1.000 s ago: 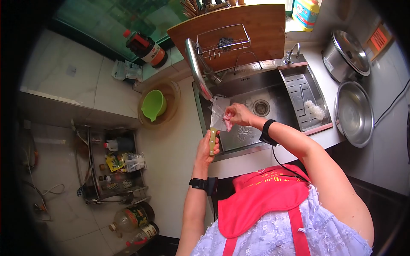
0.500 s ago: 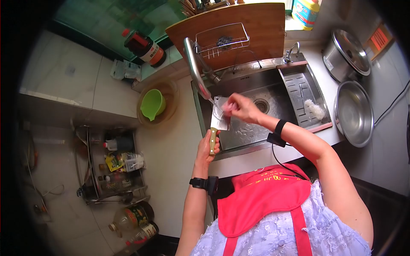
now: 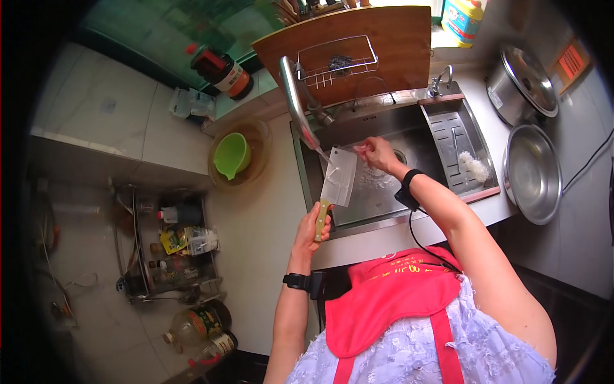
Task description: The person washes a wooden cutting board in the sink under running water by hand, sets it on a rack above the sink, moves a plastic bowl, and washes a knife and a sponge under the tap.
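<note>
My left hand [image 3: 311, 227] is closed around the pale wooden handle of a cleaver [image 3: 340, 178], whose broad metal blade tilts up over the left side of the sink [image 3: 409, 217]. From the tall faucet [image 3: 295, 105], a stream of water falls onto the blade. Close to the blade's upper right corner is my right hand [image 3: 380, 155], its fingers pinched together. Something pinkish shows at the fingertips, but I cannot make out what it is. The drain behind this hand is partly hidden.
A drainer tray [image 3: 451, 137] holding a white mesh scrubber [image 3: 473, 166] spans the sink's right side. Steel basin [image 3: 534, 173] and lidded pot [image 3: 511, 89] stand right; a green bowl [image 3: 231, 155] sits left. Behind the faucet leans a wooden board [image 3: 396, 45].
My right hand has moved off the blade's face, to the right and slightly up. The cleaver has tilted a little to the right, and more of its blade shows.
</note>
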The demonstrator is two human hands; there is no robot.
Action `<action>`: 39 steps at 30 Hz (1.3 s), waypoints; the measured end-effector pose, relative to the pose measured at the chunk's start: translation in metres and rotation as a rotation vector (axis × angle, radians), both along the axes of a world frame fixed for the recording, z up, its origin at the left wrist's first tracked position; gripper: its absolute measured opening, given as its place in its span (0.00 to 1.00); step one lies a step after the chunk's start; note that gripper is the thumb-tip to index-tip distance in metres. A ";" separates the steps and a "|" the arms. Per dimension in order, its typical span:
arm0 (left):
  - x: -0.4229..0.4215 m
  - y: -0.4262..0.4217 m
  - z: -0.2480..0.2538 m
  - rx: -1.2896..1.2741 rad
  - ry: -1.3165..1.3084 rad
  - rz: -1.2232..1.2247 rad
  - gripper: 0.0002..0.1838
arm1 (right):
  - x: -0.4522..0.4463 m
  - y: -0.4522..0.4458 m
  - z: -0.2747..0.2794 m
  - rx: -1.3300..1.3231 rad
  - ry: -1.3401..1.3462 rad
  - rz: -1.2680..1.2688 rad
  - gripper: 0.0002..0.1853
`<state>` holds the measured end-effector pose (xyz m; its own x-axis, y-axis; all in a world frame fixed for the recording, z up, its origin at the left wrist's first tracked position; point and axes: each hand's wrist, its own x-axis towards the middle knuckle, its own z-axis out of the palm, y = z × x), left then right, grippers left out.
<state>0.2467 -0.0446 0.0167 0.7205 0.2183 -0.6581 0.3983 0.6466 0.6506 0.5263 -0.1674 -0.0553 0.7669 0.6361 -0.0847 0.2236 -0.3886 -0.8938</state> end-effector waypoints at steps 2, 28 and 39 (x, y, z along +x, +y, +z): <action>-0.004 0.003 0.000 0.124 0.036 -0.061 0.22 | 0.004 -0.008 0.006 0.058 0.110 -0.133 0.05; 0.047 -0.011 0.010 1.577 0.243 -0.472 0.13 | -0.015 -0.007 -0.022 0.066 -0.325 -0.007 0.08; 0.053 -0.009 -0.006 1.583 0.288 -0.549 0.12 | -0.098 0.016 0.015 0.193 -0.208 0.314 0.12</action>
